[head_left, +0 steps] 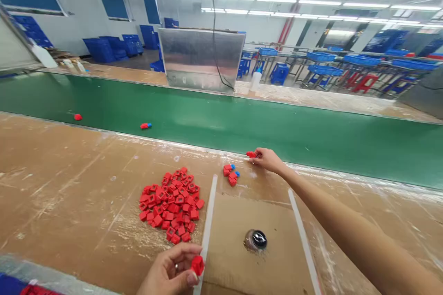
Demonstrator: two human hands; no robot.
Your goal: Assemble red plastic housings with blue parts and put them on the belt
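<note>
"Near the bottom of the view, what is that small red block (197, 265) resting in?"

"The left hand (171, 271): thumb and fingers pinch it beside the left white strip (209, 221) along the cardboard sheet (242, 212)."

"And the right hand (270, 160)?"

"Stretched well forward, its fingertips closed on a second red piece (250, 154) at the near edge of the green belt (311, 138)."

"So both hands are gripping. What lies around them?"

"A loose pile of red blocks (171, 205) on the tabletop (86, 170), just beyond the left hand, and a pair of red-and-blue pieces (232, 179) just left of the right one."

"On the cardboard?"

"A dark, glossy round object (259, 239); I can't tell what it is."

"Farther out?"

"On the belt's left part, another red-and-blue piece (144, 126) and a lone red piece (78, 117), well apart. Across it stand a metal panel (200, 55) and a white bottle (255, 80)."
</note>
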